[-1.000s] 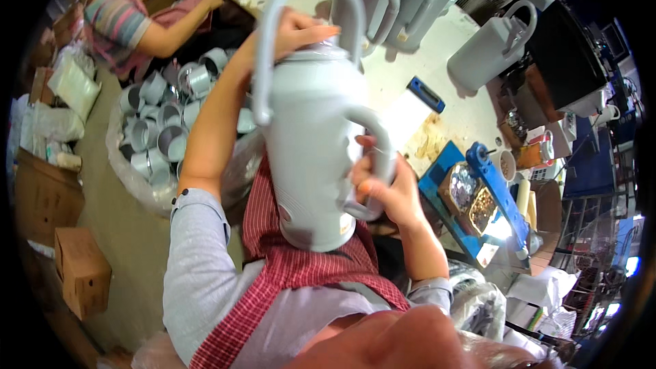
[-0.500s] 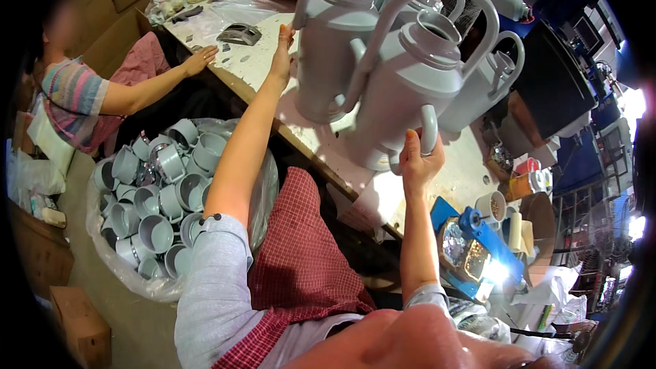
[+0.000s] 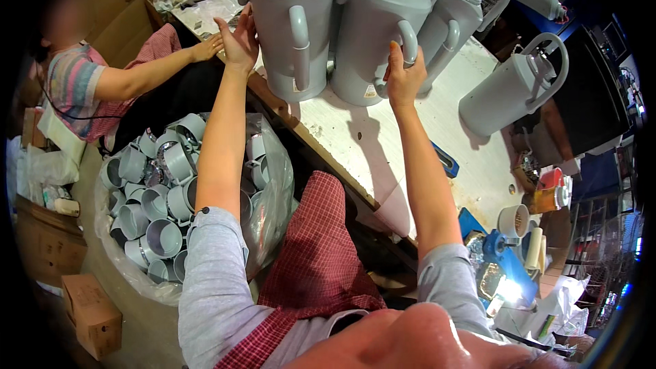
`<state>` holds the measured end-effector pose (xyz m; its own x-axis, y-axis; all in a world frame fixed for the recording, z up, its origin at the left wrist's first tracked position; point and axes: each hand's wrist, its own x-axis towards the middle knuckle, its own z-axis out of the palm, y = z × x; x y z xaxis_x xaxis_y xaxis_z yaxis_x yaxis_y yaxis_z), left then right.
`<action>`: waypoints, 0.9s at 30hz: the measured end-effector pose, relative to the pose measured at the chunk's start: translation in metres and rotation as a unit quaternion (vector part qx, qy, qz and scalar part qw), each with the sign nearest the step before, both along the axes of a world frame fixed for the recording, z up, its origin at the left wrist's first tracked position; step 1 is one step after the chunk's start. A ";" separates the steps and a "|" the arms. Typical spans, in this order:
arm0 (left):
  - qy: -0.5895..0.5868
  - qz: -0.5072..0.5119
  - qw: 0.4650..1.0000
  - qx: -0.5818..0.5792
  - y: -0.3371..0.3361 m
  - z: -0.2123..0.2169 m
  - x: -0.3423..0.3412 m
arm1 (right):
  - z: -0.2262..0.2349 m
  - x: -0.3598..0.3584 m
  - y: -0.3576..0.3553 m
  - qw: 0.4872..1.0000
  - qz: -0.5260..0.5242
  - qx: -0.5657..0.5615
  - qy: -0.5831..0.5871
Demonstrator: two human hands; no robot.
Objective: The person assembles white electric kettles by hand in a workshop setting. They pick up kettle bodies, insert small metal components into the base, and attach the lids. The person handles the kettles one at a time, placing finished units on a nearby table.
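Note:
Several tall grey jugs with side handles and arched top handles stand close together at the far side of my reach. My right hand [image 3: 406, 76] is closed round the side handle of the middle jug [image 3: 374, 37]. At the left jug [image 3: 287, 34], my left hand [image 3: 240, 42] lies against its outer side with the fingers stretched up and the thumb apart. Behind these two, a third jug [image 3: 454, 17] leans partly out of sight. Another jug [image 3: 497, 96] stands apart on the right, its arched handle tilted outward.
The white worktable [image 3: 342, 140] runs diagonally before me. Below its left edge, a plastic-lined container [image 3: 270, 215] holds many grey cups [image 3: 162, 236]. A co-worker's hand [image 3: 206, 48] rests at the table edge. On the right are a blue tool with a bright lamp [image 3: 509, 290] and a white cup [image 3: 512, 221].
The grouped jugs have shifted away and to the left with my hands on them. A gap has opened between them and the right-hand jug. My left fingers have spread along the left jug.

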<state>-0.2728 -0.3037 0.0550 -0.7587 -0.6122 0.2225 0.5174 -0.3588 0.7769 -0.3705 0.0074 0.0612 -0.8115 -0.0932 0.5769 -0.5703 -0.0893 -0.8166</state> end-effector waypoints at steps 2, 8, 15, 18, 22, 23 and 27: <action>0.034 0.000 0.999 0.015 0.003 0.001 0.018 | -0.002 -0.008 0.015 0.993 -0.024 0.107 0.039; 0.201 -0.040 0.978 0.040 0.051 0.035 0.112 | 0.109 -0.077 0.118 0.946 -0.187 0.139 0.227; 0.222 -0.288 0.926 0.097 0.117 0.015 0.157 | 0.171 -0.210 0.363 0.856 -0.307 0.414 -0.025; 0.066 -0.243 0.965 -0.077 0.150 -0.010 0.180 | 0.133 -0.210 0.340 0.818 -0.400 0.396 0.119; 0.011 -0.263 0.940 -0.217 0.196 0.014 0.192 | 0.158 -0.130 0.291 0.968 -0.198 0.122 0.097; 0.009 -0.256 0.943 -0.212 0.204 0.016 0.190 | 0.173 -0.102 0.291 0.982 -0.112 0.103 0.113; 0.041 -0.212 0.956 -0.199 0.238 0.041 0.160 | 0.239 0.043 0.296 0.993 0.018 0.080 0.090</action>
